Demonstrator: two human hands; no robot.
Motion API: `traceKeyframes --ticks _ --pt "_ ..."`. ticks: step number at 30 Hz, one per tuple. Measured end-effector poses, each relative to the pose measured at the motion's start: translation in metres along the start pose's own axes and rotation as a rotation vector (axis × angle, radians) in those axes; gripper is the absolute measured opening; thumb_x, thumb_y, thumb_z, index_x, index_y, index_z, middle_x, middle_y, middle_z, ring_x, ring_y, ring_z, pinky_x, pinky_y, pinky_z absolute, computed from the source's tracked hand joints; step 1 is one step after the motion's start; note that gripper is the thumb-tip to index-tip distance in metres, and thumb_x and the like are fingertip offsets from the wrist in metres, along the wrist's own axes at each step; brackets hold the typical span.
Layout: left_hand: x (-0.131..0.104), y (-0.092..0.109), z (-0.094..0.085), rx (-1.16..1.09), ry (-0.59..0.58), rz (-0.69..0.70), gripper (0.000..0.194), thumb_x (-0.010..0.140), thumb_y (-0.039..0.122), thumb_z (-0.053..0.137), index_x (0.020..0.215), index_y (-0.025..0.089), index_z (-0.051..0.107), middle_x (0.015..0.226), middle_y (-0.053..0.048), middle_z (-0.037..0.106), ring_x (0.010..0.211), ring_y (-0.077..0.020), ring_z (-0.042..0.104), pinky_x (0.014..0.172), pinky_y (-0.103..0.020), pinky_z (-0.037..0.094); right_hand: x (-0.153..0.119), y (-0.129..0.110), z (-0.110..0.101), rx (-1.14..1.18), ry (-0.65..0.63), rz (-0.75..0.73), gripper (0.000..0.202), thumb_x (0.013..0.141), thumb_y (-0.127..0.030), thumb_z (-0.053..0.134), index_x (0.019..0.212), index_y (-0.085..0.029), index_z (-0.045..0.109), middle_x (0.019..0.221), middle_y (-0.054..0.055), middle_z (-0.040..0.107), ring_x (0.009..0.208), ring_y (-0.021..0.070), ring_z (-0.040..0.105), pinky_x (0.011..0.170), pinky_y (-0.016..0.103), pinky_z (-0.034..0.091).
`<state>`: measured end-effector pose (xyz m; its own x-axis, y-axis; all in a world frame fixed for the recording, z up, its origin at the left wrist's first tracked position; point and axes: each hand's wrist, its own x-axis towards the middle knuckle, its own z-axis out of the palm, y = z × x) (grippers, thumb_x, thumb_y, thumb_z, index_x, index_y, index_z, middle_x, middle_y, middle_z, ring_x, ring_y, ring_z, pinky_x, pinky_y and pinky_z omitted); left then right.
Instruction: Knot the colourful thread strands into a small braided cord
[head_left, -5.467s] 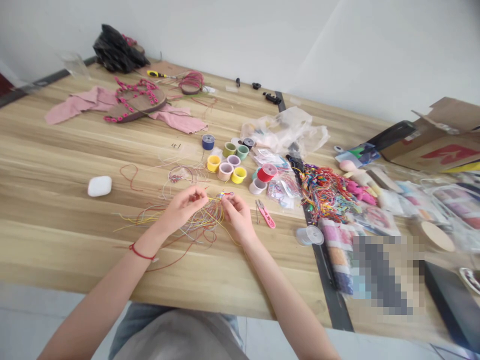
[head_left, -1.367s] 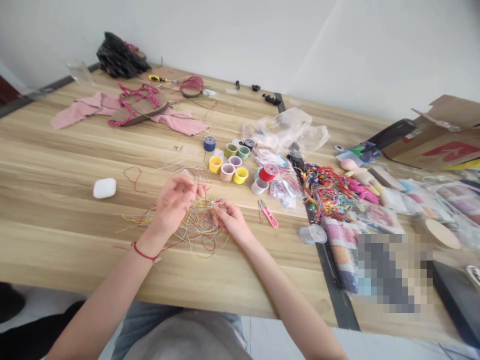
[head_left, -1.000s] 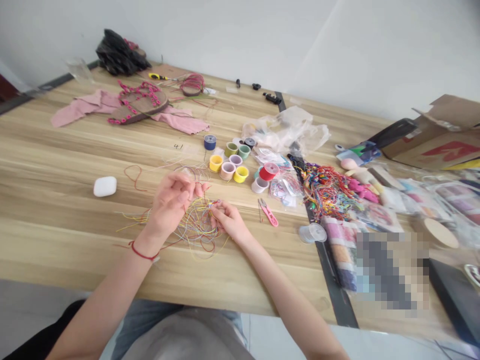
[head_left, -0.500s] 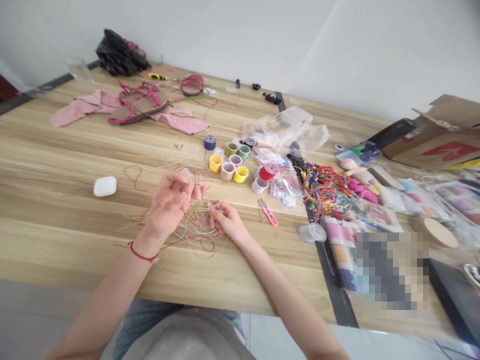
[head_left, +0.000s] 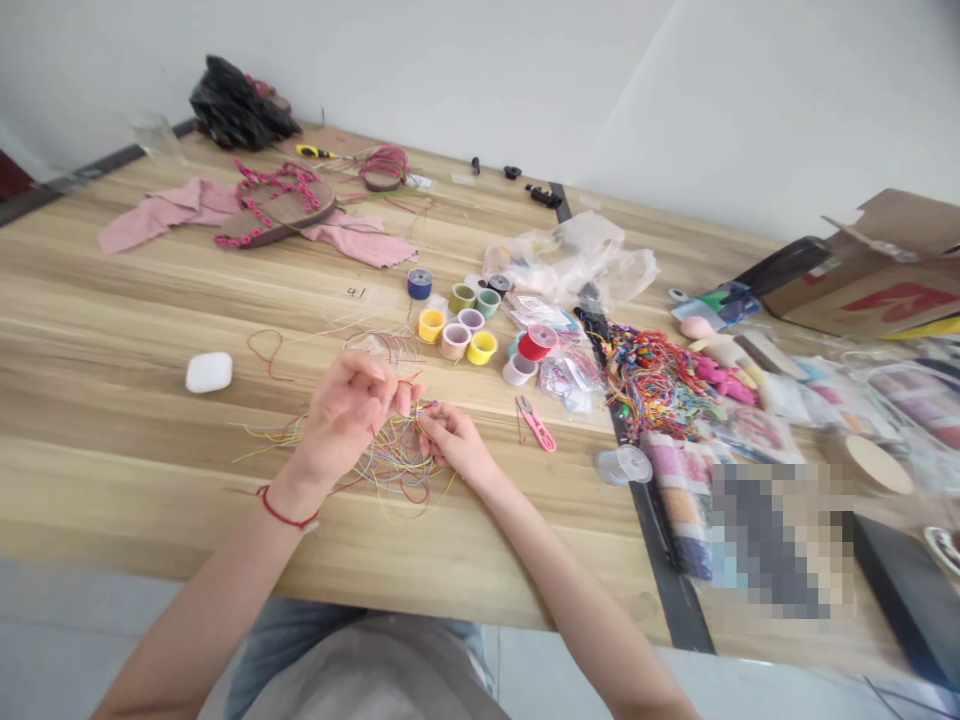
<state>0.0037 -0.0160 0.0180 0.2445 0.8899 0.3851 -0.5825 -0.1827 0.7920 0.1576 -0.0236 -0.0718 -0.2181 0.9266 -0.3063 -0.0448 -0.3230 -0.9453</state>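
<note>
My left hand, with a red cord bracelet at its wrist, is raised over a tangle of thin coloured cords. Its thumb and index finger pinch a red cord. Close by on the right, my right hand rests low at the table and grips the gathered end of the cord bundle between thumb and fingers. Yellow, grey, and red strands spread below and between both hands. My left palm hides part of the bundle.
Thread spools in several colours stand beyond my hands. Pink thread snips lie to the right, near a clear spool. A white case sits at left. Further right are a pile of colourful cords and a cardboard box.
My left hand has shifted slightly right, towards my right hand, still pinching the red cord. My right hand has stayed in place on the bundle.
</note>
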Motion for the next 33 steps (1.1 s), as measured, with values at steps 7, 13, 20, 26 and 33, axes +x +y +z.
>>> traceKeyframes --ticks 7,13,20,26,33 --pt "0.000 -0.003 -0.003 -0.012 -0.002 0.010 0.021 0.078 0.032 0.078 0.088 0.026 0.062 0.064 0.007 0.051 0.065 -0.0101 0.058 0.084 -0.032 0.056 0.000 0.000 0.001 -0.026 -0.017 -0.012 0.032 0.077 -0.051 0.061 0.080 -0.023 0.047 0.045 -0.008 0.056 0.034 0.0072 0.034 0.035 0.020 0.025" --pt "0.001 -0.003 -0.003 -0.001 0.021 0.010 0.023 0.075 0.033 0.080 0.086 0.025 0.061 0.063 0.006 0.050 0.063 -0.0107 0.058 0.081 -0.032 0.056 -0.001 -0.001 0.002 -0.015 -0.032 -0.005 0.032 0.077 -0.051 0.061 0.080 -0.022 0.047 0.044 -0.009 0.055 0.033 0.0062 0.031 0.035 0.020 0.023" --pt "0.001 -0.004 -0.003 -0.004 0.007 0.013 0.022 0.076 0.032 0.079 0.087 0.026 0.062 0.065 0.007 0.051 0.064 -0.0098 0.058 0.085 -0.033 0.055 -0.003 -0.004 0.004 0.014 -0.053 0.027 0.031 0.076 -0.049 0.062 0.081 -0.023 0.047 0.044 -0.009 0.055 0.033 0.0061 0.031 0.035 0.020 0.020" --pt "0.001 -0.005 -0.006 0.004 0.003 0.014 0.019 0.077 0.030 0.078 0.087 0.026 0.063 0.064 0.006 0.051 0.065 -0.0112 0.059 0.084 -0.033 0.056 -0.004 -0.004 0.004 0.114 -0.094 0.081 0.036 0.072 -0.051 0.065 0.082 -0.023 0.045 0.044 -0.009 0.056 0.033 0.0044 0.025 0.035 0.018 0.015" --pt "0.002 -0.007 -0.010 -0.004 -0.001 0.048 0.017 0.077 0.028 0.078 0.087 0.025 0.065 0.066 0.006 0.054 0.065 -0.0109 0.061 0.082 -0.032 0.056 -0.005 -0.006 0.003 0.191 -0.105 0.110 0.041 0.071 -0.053 0.069 0.085 -0.023 0.045 0.045 -0.009 0.057 0.033 0.0038 0.023 0.037 0.019 0.011"
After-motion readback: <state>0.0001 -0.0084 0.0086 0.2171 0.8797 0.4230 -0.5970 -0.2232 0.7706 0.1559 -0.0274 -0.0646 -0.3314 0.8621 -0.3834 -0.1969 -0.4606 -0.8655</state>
